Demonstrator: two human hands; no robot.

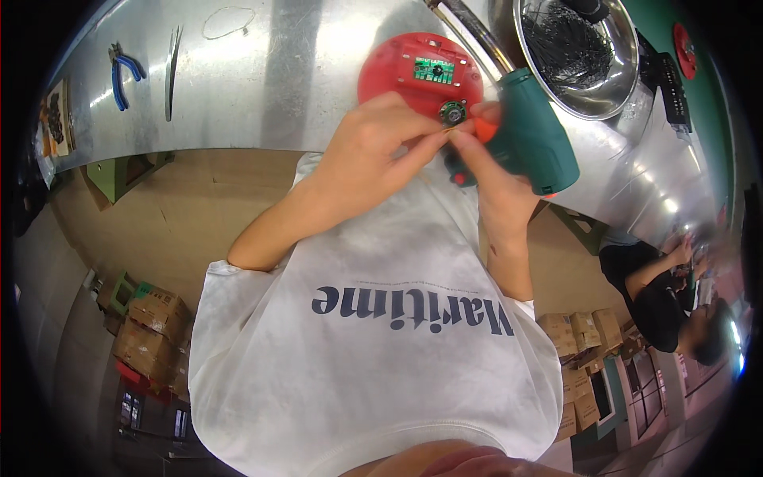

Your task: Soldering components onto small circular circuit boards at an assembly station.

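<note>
My right hand (502, 187) is wrapped around a green soldering gun (534, 131) with an orange-red trigger, its metal barrel pointing up and away to the left. The thumb and a finger of that hand also pinch a thin wire (451, 131). Facing it, my left hand (381, 143) is closed, its fingertips on the same wire. Just beyond the fingertips sits a small round metal-centred component (453, 114), at the near edge of a red round plastic housing (385, 75). A green circuit board (435, 71) is set in that housing. The wire's ends are hidden or too small to follow.
On the metal table (262, 95) lie blue-handled cutters (123, 75), tweezers (172, 75) and a loop of thin wire (226, 24). A steel bowl (632, 60) of black wires stands at far right. Cardboard boxes (155, 334) are stacked behind; another person (656, 286) works at right.
</note>
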